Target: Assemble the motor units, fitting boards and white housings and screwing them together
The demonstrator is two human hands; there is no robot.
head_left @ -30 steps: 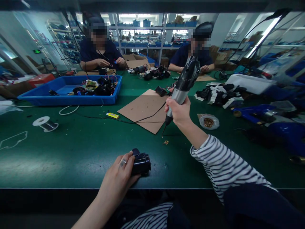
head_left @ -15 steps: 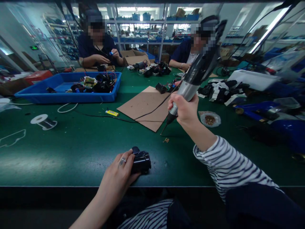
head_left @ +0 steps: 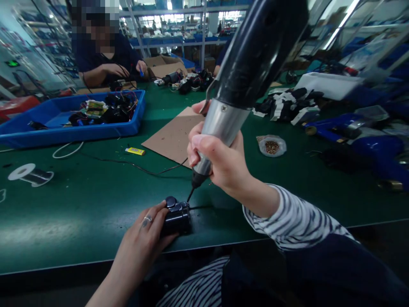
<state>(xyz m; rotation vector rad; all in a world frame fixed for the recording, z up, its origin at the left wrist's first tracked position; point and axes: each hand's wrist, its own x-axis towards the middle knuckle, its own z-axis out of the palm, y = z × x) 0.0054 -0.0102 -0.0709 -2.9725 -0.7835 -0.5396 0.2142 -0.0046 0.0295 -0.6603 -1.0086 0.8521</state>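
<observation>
My left hand (head_left: pixel 145 232) is closed around a black cylindrical plastic housing (head_left: pixel 177 219) with a round knob on top, holding it on the green table near the front edge. In my right hand (head_left: pixel 223 157) is an electric screwdriver (head_left: pixel 228 121) with a silver front and black body, tilted with its bit pointing down. The tip of the bit is at the upper right end of the housing; whether a screw sits there is too small to tell. My right wrist and fingers partly hide the table and the cardboard sheet (head_left: pixel 169 132) behind.
A blue tray (head_left: pixel 137 123) of wired parts stands at the left, near a wire spool (head_left: pixel 30 175) and a yellow packet (head_left: pixel 134 151). A bag of brass screws (head_left: pixel 272 147) lies right, before black-and-white parts (head_left: pixel 287 104). A co-worker (head_left: pixel 105 64) sits across the table.
My right hand has brought the screwdriver down and toward me, from above the loose screws to the housing. My left hand still holds the housing. The head view has shifted.
</observation>
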